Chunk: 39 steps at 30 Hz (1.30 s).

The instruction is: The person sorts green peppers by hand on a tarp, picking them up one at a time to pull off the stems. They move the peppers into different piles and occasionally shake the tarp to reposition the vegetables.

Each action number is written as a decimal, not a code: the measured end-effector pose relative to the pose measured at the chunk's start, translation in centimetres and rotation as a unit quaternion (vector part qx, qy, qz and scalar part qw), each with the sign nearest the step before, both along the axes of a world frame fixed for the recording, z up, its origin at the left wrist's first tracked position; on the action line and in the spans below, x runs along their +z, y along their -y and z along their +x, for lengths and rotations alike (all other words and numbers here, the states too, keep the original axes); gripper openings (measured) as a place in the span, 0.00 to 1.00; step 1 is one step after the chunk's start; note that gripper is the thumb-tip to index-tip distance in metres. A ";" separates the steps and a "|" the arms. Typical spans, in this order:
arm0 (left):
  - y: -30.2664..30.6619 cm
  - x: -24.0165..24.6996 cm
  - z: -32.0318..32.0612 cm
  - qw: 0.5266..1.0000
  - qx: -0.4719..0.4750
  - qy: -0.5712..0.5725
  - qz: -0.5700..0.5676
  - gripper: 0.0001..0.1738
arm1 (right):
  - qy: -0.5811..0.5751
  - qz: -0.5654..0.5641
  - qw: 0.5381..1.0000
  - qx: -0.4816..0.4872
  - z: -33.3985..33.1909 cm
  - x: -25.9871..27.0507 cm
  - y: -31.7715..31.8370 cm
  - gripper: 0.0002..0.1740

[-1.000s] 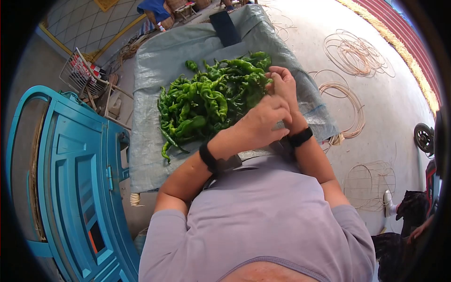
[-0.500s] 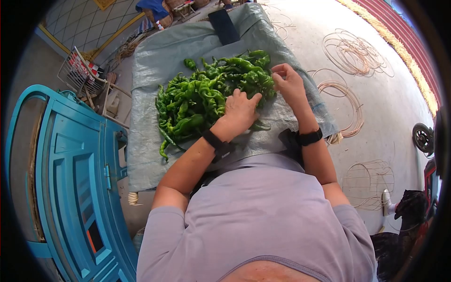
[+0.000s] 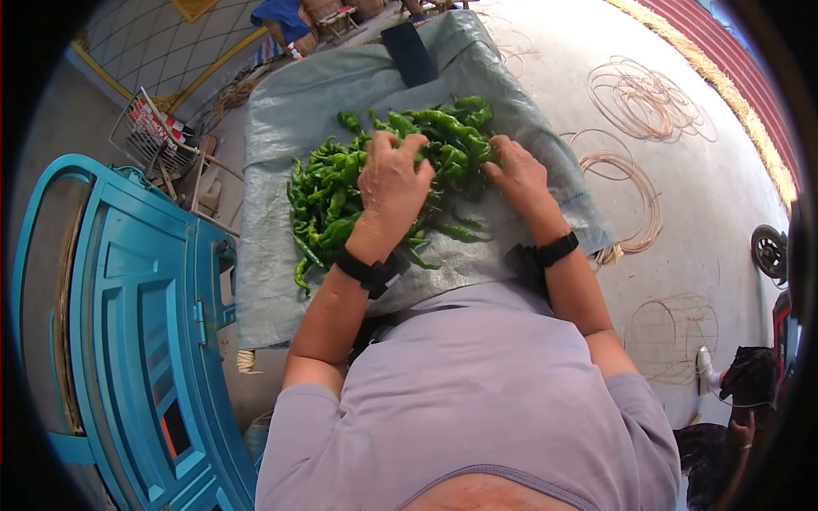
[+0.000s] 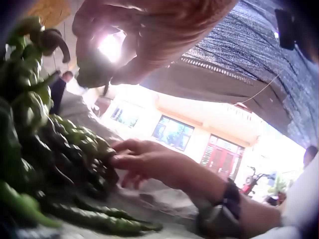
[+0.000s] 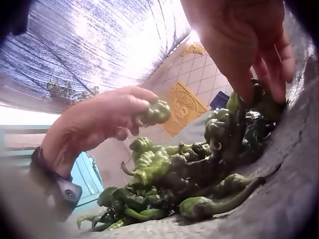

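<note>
A heap of wrinkled green peppers lies on a grey-green plastic sheet. My left hand is raised over the middle of the heap. Between its thumb and fingers it pinches one green pepper, seen best in the right wrist view. The right hand rests at the heap's right edge, its extended fingers touching the outer peppers there. A few single peppers lie in front of the heap, toward my body.
A dark phone-like slab lies at the sheet's far edge. To the left stands a blue metal gate-like panel. Coils of thin cane or wire lie on the floor at the right, near a wire frame.
My hands have parted. The left went down into the heap, then rose leftward with a pepper. The right stays by the right edge, and several peppers now lie loose in front.
</note>
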State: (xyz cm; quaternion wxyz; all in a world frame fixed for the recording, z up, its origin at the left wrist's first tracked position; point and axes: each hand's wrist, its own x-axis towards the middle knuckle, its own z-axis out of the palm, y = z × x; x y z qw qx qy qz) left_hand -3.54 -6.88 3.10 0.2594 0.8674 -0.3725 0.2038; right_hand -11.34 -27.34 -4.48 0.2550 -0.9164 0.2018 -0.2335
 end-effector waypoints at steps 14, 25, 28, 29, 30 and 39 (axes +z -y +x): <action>2.4 -6.4 0.3 0.963 -0.179 0.129 0.158 0.21 | 0.117 0.485 0.847 0.186 -0.3 5.1 -2.0 0.24; 1.0 -4.9 0.2 0.985 -0.029 0.042 0.166 0.21 | -0.127 -0.021 0.991 -0.031 -0.5 1.1 -0.8 0.21; 0.8 -5.3 0.1 0.983 -0.029 0.072 0.164 0.20 | -0.142 -0.033 0.989 -0.022 -0.8 1.2 -0.7 0.24; 0.8 -5.2 0.1 0.984 -0.028 0.063 0.163 0.19 | -0.147 -0.034 0.988 -0.017 -1.1 1.3 -0.7 0.24; 0.7 -5.0 0.0 0.985 -0.026 0.055 0.162 0.18 | -0.150 -0.034 0.988 -0.014 -1.1 1.3 -0.5 0.24; 1.0 -2.5 -1.5 0.988 -0.145 0.009 -0.049 0.24 | -0.027 0.158 0.986 0.043 -1.9 4.8 -1.4 0.27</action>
